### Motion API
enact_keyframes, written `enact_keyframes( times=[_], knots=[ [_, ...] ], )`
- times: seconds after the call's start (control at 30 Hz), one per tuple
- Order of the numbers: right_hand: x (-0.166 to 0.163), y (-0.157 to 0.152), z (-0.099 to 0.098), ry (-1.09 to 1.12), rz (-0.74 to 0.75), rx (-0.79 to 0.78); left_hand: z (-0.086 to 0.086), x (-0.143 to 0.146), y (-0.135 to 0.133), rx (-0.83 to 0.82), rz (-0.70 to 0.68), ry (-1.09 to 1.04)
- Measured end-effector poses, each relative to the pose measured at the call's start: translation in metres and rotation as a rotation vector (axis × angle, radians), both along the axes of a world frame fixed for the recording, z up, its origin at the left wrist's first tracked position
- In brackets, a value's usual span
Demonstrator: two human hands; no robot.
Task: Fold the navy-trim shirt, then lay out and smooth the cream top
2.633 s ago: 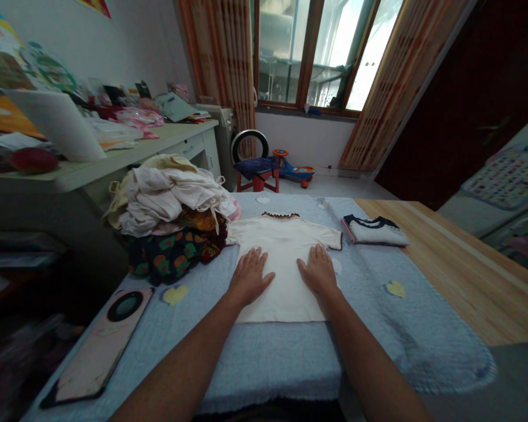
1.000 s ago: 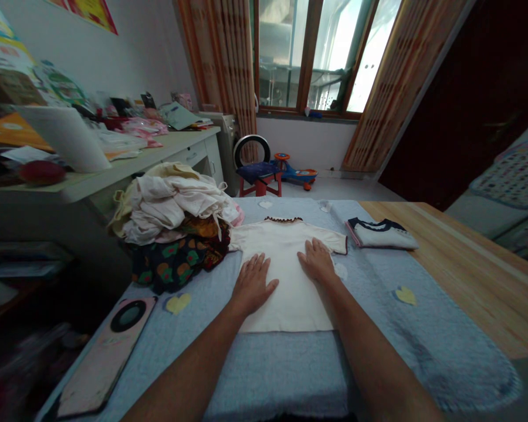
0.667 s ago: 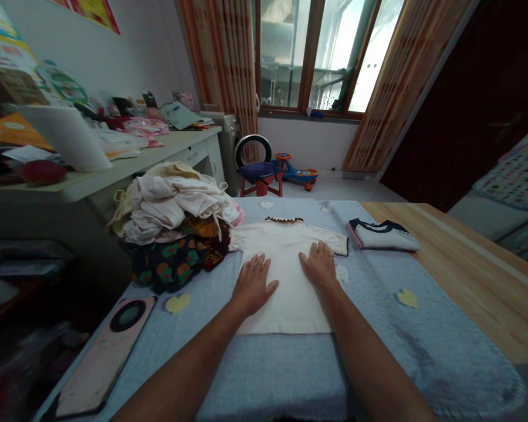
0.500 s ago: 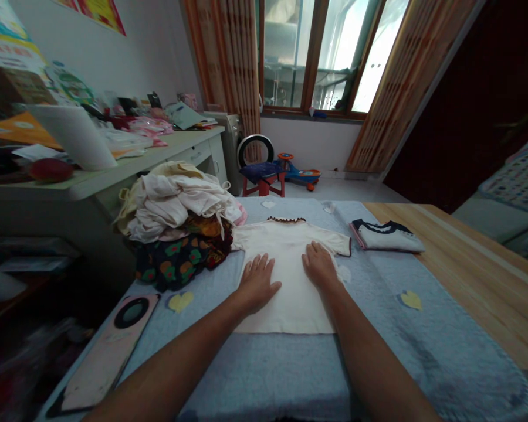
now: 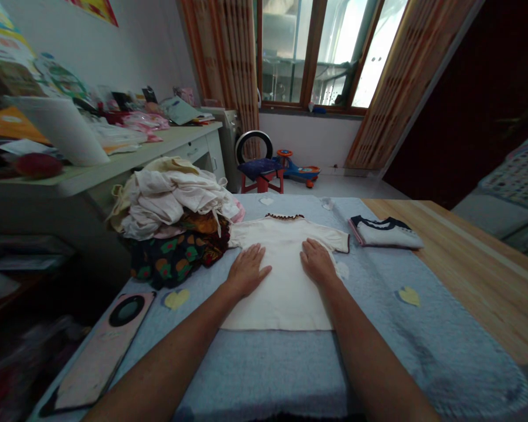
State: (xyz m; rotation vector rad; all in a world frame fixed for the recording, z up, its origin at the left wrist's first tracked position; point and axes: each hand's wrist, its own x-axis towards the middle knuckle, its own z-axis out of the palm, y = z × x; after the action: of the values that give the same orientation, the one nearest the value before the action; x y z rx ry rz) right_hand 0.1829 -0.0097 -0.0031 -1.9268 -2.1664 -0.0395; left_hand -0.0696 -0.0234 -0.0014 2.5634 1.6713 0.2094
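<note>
A white short-sleeved shirt (image 5: 284, 293) with a dark frilled collar lies spread flat, its collar away from me. My left hand (image 5: 247, 271) rests on the shirt's left side, palm down and thumb apart from the fingers. On the right side of the same shirt lies my right hand (image 5: 318, 262), its fingers stretched out flat. Neither hand grips the cloth. The sleeves stick out to both sides, and my hands and forearms cover parts of the shirt's side edges.
Under the shirt is a blue cloth (image 5: 268, 375) with heart patches on a wooden table (image 5: 466, 281). A heap of clothes (image 5: 171, 199) sits at left, with a pink phone (image 5: 101, 351) nearer me. Folded clothes (image 5: 385, 233) lie at right. A red stool (image 5: 263, 183) stands beyond.
My left hand has slid a little to the left over the shirt, toward its left edge. My right hand stays in nearly the same place. The view has shifted slightly.
</note>
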Motion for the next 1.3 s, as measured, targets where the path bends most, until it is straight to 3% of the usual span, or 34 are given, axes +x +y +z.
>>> enact_keyframes(
  times=[0.13, 0.33, 0.47, 0.67, 1.0, 1.13, 1.3],
  knots=[
    [0.0, 0.0, 0.001, 0.003, -0.004, -0.016, -0.002, -0.007, 0.004, 0.022, 0.068, 0.024],
    [0.0, 0.0, 0.002, 0.0, 0.003, -0.013, 0.0, -0.004, -0.001, 0.139, 0.036, 0.014],
    [0.0, 0.0, 0.001, 0.003, -0.005, -0.013, 0.008, 0.003, -0.015, 0.174, -0.184, -0.029],
    [0.0, 0.001, 0.0, -0.011, -0.005, -0.015, 0.012, 0.018, -0.052, 0.017, -0.435, -0.162],
    [-0.004, -0.008, 0.008, -0.056, -0.007, -0.133, 0.008, 0.019, -0.055, 0.004, -0.316, -0.082],
    [-0.008, -0.034, 0.01, -0.008, 0.143, -0.193, 0.003, 0.019, -0.053, 0.023, -0.303, -0.091],
    [-0.01, -0.068, 0.009, 0.093, 0.365, -0.153, 0.0, 0.018, -0.053, 0.039, -0.304, -0.115]
  ],
)
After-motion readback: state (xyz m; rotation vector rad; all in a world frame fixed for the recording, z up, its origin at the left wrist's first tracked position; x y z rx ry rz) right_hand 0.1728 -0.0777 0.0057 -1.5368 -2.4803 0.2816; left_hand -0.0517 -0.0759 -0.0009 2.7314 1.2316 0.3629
